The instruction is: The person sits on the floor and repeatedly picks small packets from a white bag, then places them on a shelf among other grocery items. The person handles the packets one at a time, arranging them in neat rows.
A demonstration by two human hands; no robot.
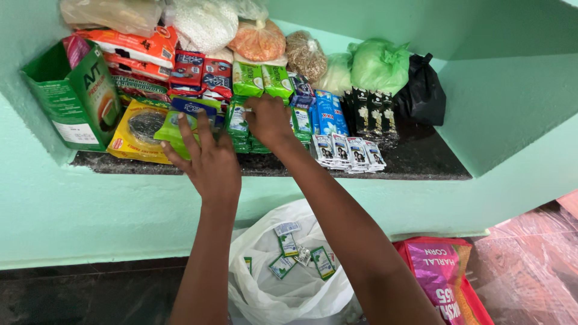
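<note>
Right hand (268, 120) grip closed on green sachets (239, 120), seemingly | left hand (208, 159) fingers spread over green packet (174, 129)

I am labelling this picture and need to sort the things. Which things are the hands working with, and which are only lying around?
In hand:
- left hand, on a light green packet
- right hand, on the green sachets on the shelf
- white bag below, with loose sachets

Lying about:
- green box
- yellow packet
- black bag
- pink sack
</note>
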